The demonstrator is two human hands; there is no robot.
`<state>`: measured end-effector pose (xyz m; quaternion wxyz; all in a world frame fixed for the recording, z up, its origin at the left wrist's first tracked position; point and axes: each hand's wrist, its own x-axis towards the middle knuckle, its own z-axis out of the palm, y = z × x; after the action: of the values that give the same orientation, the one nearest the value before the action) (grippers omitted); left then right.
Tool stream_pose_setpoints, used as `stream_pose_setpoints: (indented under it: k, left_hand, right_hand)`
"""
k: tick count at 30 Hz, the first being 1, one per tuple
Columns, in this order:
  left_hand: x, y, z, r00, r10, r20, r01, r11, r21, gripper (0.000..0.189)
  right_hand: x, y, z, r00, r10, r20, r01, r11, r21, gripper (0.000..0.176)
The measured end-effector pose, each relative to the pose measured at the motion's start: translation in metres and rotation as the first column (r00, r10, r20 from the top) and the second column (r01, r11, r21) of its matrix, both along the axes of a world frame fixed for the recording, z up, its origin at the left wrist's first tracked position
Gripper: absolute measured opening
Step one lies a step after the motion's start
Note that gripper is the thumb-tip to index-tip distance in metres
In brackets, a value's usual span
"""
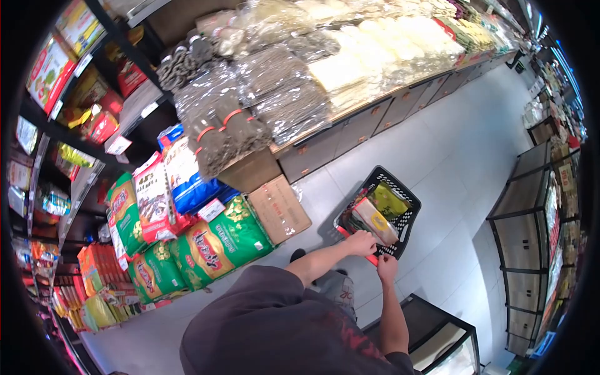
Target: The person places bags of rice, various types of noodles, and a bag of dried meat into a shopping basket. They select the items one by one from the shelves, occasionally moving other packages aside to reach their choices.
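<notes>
A black shopping basket (409,228) with perforated walls is in front of me, over the tiled floor. It holds a green-yellow packet (389,200) and a box with a yellow label (377,220), among other packaged goods. My left hand (362,244) is closed at the basket's near side, by the red handle (372,259). Just to the right, my right hand (387,267) is closed at the near rim, at the end of the red handle. Fingers cover part of the handle, so the exact grip is partly hidden.
Bundled noodles in clear wrap (281,81) cover a long counter (350,134). Large green bags (222,240) and a cardboard box (279,209) stand on the left, before packed shelves. A glass-sided case (437,340) is close by my right arm. More cabinets (525,231) line the right.
</notes>
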<state>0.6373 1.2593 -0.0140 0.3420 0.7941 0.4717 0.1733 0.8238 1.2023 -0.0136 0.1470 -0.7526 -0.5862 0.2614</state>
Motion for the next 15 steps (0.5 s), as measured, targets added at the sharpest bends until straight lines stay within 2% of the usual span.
stream_pose_setpoints:
  k: [3,6,7,9,15]
  left_hand:
    - [0.012,0.049,-0.001,1.000,0.020,-0.005,-0.020,1.000,0.013,0.026]
    - [0.026,0.089,0.001,1.000,0.014,-0.004,-0.014,0.999,0.034,0.025]
    - [0.032,0.106,0.003,1.000,0.017,0.004,-0.018,0.999,0.049,0.025]
    - [0.040,0.137,0.010,0.998,0.029,-0.056,-0.026,0.998,0.051,0.024]
    - [0.062,0.213,0.017,0.992,0.067,-0.108,-0.071,0.997,-0.027,0.027]
  right_hand:
    - [0.016,0.047,0.000,1.000,0.006,-0.003,-0.006,1.000,-0.004,0.027]
    - [0.023,0.091,0.020,0.999,-0.010,0.038,0.015,0.993,-0.120,0.031]
    - [0.029,0.107,0.018,0.999,-0.020,0.030,0.023,0.993,-0.112,0.031]
    - [0.040,0.136,0.015,0.999,0.009,0.046,-0.001,0.987,-0.163,0.032]
    - [0.065,0.213,0.004,0.999,0.021,0.034,-0.014,0.982,-0.187,0.031]
